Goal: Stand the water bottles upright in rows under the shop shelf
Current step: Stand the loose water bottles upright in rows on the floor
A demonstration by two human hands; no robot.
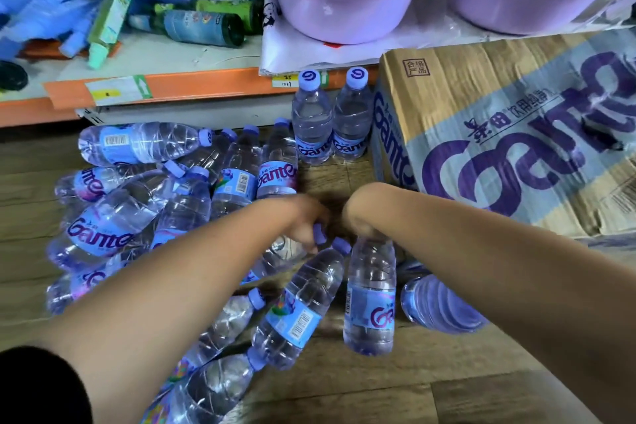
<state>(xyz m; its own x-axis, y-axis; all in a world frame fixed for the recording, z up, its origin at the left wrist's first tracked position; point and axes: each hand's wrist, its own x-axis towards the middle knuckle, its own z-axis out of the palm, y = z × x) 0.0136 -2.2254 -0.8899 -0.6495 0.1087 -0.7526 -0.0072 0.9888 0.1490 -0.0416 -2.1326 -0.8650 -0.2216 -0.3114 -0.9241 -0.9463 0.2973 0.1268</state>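
Two upright bottles [311, 124] stand at the shelf [192, 84] edge, tight to the carton [499, 134] — the row's start. R hand [364, 220] fingers clamp a third bottle [370, 299] by its top, hung vertical for setting down; L hand [303, 224] pinches a cap [320, 233] in the lying pile [113, 227].

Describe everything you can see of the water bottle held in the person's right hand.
The water bottle is clear ribbed plastic, apparently full, with a blue label bearing purple lettering round its lower half. It stands about upright over the wooden floor; whether its base rests there is unclear. The right hand grips its top from above, hiding the cap. A tilted bottle's cap lies close against its shoulder, and a lying bottle sits just beside it.
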